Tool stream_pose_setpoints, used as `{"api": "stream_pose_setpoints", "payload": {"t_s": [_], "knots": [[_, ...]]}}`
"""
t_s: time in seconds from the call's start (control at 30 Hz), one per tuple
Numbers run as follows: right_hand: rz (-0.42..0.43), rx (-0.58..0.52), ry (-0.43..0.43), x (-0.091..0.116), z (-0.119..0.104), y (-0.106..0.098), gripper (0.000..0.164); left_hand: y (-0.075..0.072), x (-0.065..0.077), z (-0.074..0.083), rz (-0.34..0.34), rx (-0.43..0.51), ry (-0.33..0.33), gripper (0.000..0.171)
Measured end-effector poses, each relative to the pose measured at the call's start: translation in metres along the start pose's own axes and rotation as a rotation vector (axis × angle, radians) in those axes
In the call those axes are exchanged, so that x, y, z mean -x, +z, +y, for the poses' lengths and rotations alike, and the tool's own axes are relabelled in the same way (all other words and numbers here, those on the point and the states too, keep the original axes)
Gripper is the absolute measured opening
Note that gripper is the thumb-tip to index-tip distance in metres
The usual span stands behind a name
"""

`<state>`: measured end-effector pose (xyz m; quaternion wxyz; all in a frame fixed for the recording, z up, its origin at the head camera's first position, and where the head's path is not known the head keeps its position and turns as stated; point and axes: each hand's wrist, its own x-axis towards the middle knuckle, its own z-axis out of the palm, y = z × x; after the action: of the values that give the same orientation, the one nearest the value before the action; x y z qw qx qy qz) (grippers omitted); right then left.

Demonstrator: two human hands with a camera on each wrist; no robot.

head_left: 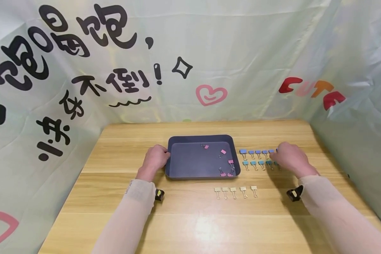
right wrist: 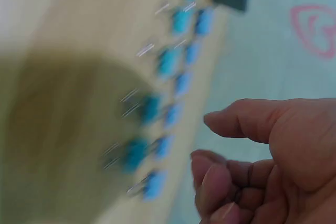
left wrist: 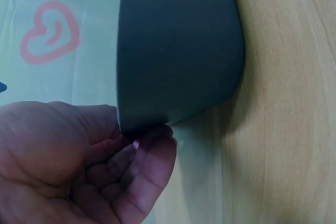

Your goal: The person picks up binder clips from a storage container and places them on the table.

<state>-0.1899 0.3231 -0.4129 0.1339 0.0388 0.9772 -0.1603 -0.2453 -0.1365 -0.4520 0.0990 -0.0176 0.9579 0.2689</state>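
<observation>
My left hand (head_left: 155,157) pinches the left rim of a dark grey tray (head_left: 184,158); the left wrist view shows the thumb and fingertips at the tray's edge. Several pink binder clips (head_left: 230,162) lie in the right half of the tray. My right hand (head_left: 290,158) hovers over the right end of two rows of clips, thumb and fingers apart with nothing between them. The back row is blue binder clips (head_left: 243,151); the front one is teal binder clips (head_left: 253,163). The hand hides part of both rows in the head view.
Nearer the front, a row of cream binder clips (head_left: 233,190) lies right of centre on the wooden table (head_left: 184,215). A printed cloth backdrop (head_left: 251,53) stands behind the table and along both sides.
</observation>
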Motion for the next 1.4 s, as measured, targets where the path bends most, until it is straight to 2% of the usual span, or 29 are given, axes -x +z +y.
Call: {"api": "stream_pose_setpoints", "payload": {"t_s": [0.13,0.3,0.5,0.7,0.77,0.9,1.2,1.3,1.4], "knots": [[0.047,-0.026,-0.103,-0.001,-0.047,-0.002,0.030,-0.001,0.002,0.001,-0.002,-0.002,-0.007,0.035],[0.037,-0.051,-0.190,-0.015,-0.106,0.013,0.022,-0.001,0.002,0.001,0.007,-0.003,-0.005,0.035],[0.026,0.076,-0.225,-0.044,-0.144,0.039,0.022,0.001,0.001,0.001,0.016,-0.012,0.008,0.038],[0.042,0.210,-0.257,-0.061,-0.155,0.061,0.020,0.002,0.002,0.001,0.020,-0.013,0.002,0.035],[0.041,0.211,-0.278,-0.063,-0.156,0.065,0.019,0.002,0.002,0.000,0.021,-0.017,0.004,0.035],[0.016,0.173,-0.288,-0.063,-0.157,0.065,0.024,0.001,0.002,0.000,0.028,-0.027,0.011,0.036],[0.024,0.100,-0.206,-0.057,-0.158,0.067,0.033,0.000,0.003,0.000,0.022,-0.023,0.004,0.036],[0.007,0.029,-0.175,-0.051,-0.155,0.060,0.036,0.001,0.003,-0.001,0.023,-0.025,0.007,0.036],[-0.009,-0.055,-0.143,-0.035,-0.144,0.043,0.037,0.000,0.002,-0.001,0.022,-0.024,0.015,0.037]]}}
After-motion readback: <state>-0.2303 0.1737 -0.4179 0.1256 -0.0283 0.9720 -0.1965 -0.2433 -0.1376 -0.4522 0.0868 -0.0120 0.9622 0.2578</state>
